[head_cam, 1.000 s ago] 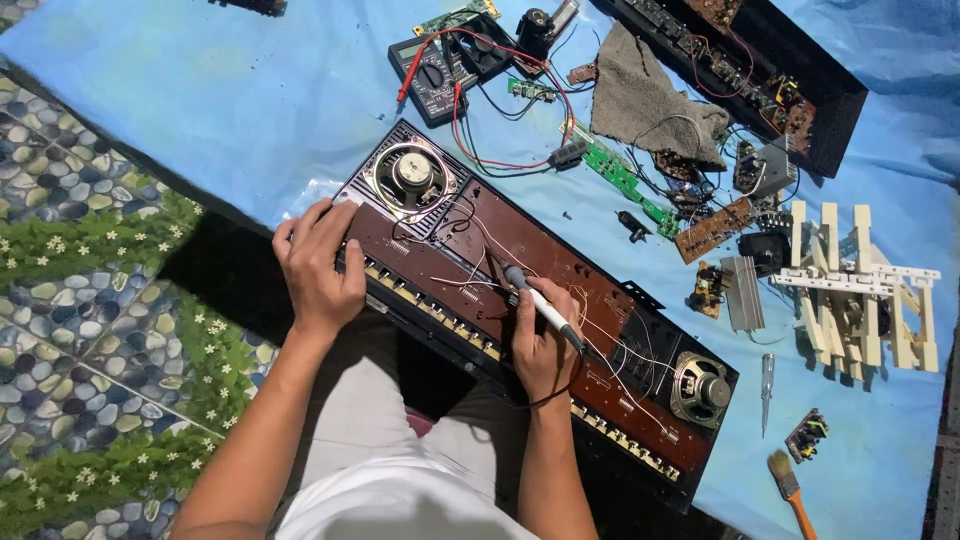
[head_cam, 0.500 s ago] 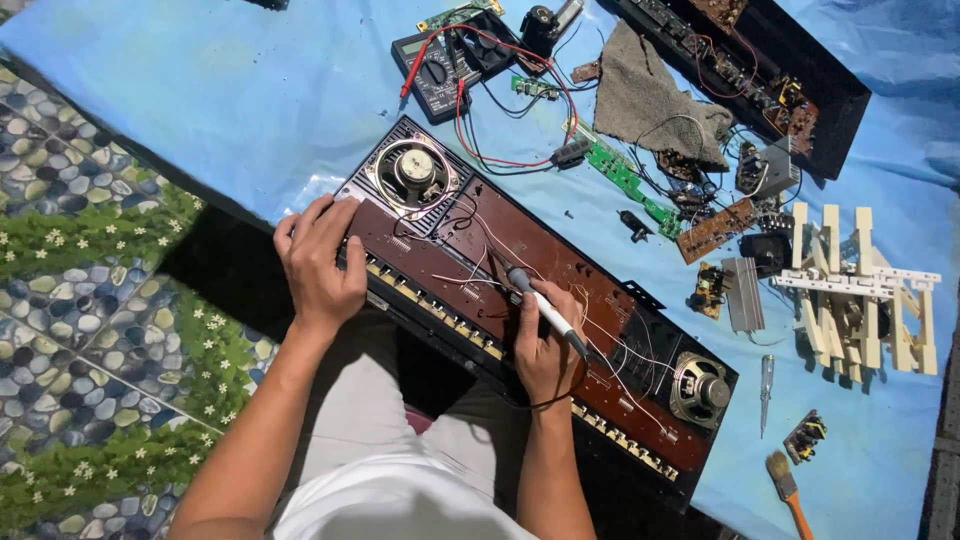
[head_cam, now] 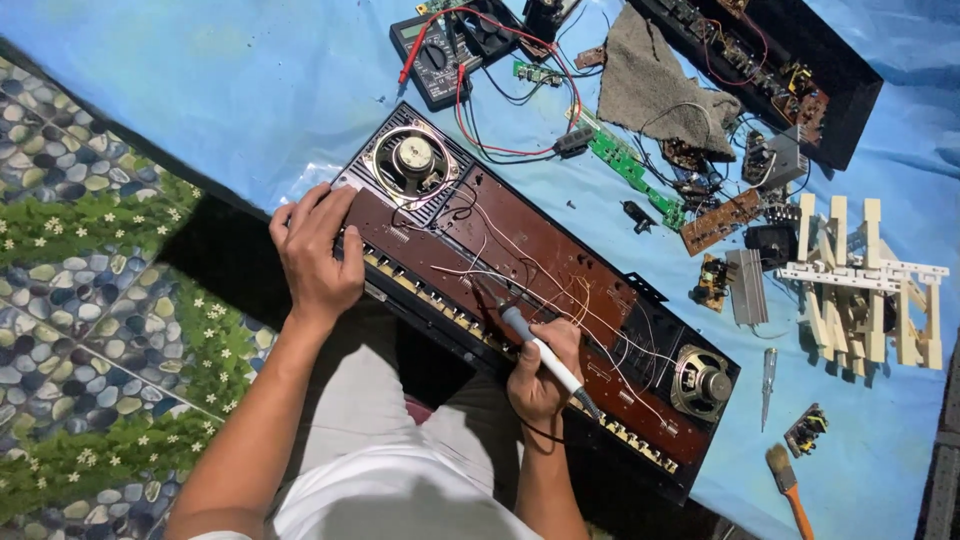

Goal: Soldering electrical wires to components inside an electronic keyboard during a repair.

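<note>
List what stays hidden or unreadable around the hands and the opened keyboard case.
Head view only:
- Tip of the soldering iron in the right hand: too small to tell whether it touches the brown board.
- Case edge under the left hand: covered by the palm.
- Multimeter: top cut off by the frame edge.
- Paintbrush: handle end cut off below.

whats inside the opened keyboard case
Inside the keyboard case: brown circuit board, thin white wires, two speakers. The left hand covers one near corner.
</note>
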